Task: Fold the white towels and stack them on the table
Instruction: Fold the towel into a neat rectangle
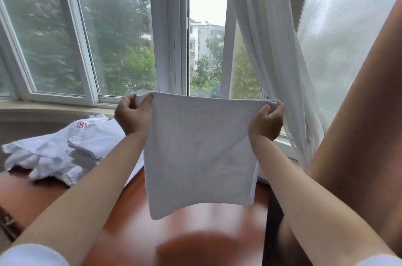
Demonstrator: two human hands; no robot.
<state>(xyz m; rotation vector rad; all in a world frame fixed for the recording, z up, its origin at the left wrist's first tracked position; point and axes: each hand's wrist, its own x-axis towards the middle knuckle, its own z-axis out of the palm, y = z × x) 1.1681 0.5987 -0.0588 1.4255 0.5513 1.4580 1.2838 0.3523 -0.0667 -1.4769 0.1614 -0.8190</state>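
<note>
Both hands, left (130, 113) and right (265, 120), pinch the towel (200, 152) top corners in the air, unfolded, while the pile (65, 152) on the surface (195, 233) waits, mostly unfolded.

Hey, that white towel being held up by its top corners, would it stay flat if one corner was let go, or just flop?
Likely flop: the white towel hangs limp between the left hand and right hand, its bottom edge sagging unevenly. It looks light, since fingertip pinches carry it. Probably not slippery; the surface seems textured.
</note>
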